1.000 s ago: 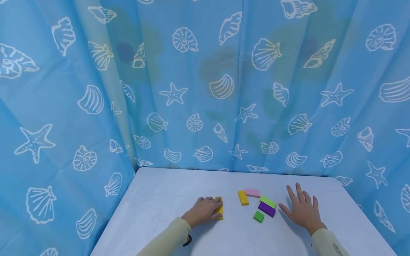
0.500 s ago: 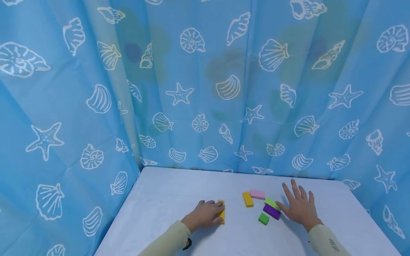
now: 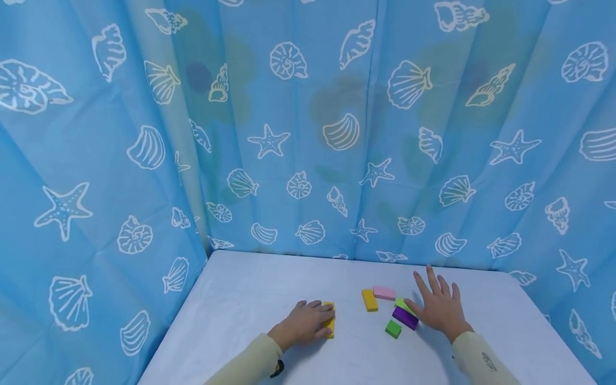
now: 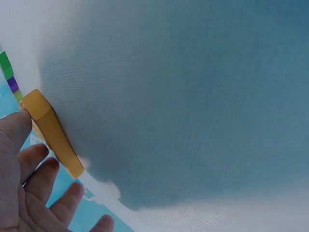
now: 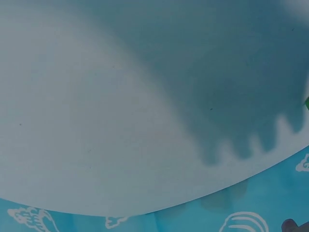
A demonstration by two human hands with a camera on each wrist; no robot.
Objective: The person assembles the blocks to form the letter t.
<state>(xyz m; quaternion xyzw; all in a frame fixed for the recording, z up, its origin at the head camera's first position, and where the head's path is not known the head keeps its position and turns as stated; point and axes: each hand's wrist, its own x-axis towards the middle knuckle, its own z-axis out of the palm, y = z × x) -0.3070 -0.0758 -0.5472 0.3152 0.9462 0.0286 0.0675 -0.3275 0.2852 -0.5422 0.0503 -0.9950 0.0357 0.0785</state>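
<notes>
My left hand [image 3: 303, 322] holds a long yellow block [image 3: 329, 327] on the table, thumb at its near end and fingertips over its far part. In the left wrist view, thumb and fingers of the left hand [image 4: 29, 179] lie along one side of this yellow block [image 4: 59, 140]. My right hand [image 3: 439, 305] hovers with spread fingers beside a purple block [image 3: 405, 318] and a lime-green block [image 3: 400, 303]; its thumb partly covers the lime one. The right wrist view shows mostly the hand's shadow and one fingertip [image 5: 292, 225].
A second yellow block [image 3: 370, 300], a pink block [image 3: 384, 293] and a short green block [image 3: 393, 329] lie between the hands. The white-covered table [image 3: 250, 283] ends at a blue shell-print curtain [image 3: 308, 160].
My right hand has moved left, its thumb now over the lime-green block. The left hand stays on its yellow block. The head view has shifted slightly.
</notes>
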